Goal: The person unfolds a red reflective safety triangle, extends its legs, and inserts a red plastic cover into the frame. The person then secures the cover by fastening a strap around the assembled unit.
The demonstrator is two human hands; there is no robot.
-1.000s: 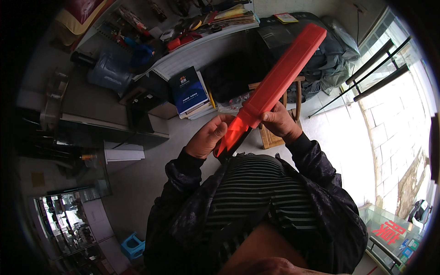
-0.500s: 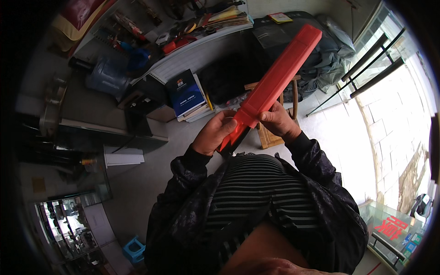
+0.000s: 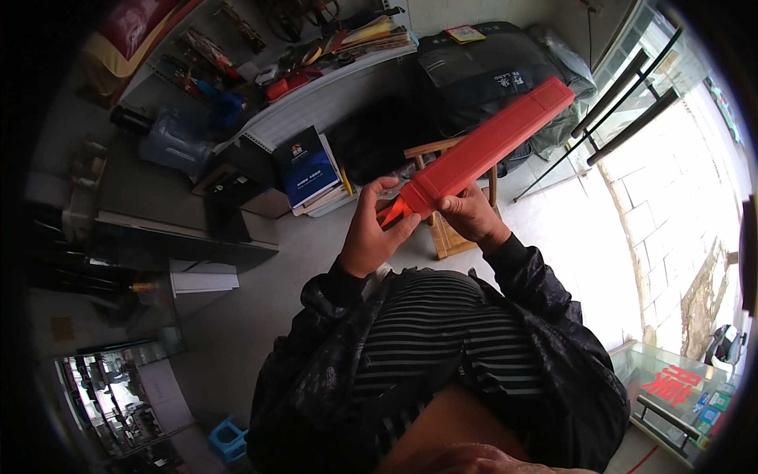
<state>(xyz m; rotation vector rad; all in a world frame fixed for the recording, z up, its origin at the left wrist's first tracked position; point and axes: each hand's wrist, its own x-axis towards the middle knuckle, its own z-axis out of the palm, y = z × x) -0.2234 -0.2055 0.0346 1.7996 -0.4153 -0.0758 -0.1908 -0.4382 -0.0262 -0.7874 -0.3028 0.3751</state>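
Note:
Both hands are at the near end of a long red plastic case (image 3: 489, 146), which slants up to the right in front of me. From its open lower end sticks a bright orange-red part, apparently a folded warning triangle (image 3: 395, 212). My left hand (image 3: 374, 229) curves round this protruding part, thumb on one side and fingers on the other, close against the case's mouth. My right hand (image 3: 474, 215) grips the case near that end, with its thumb on top and the other fingers underneath, mostly hidden.
A wooden stool (image 3: 454, 237) stands beneath the case. Beyond are large dark bags (image 3: 466, 75), a shelf of odds and ends (image 3: 339, 67) and a blue book (image 3: 308, 170) on a stack. A glass counter (image 3: 632, 355) is at lower right, a blue plastic stool (image 3: 227, 438) at lower left.
Less of the orange-red part sticks out, and its black portion no longer shows. My left hand has moved up against the case's mouth. The case lies at a flatter slant.

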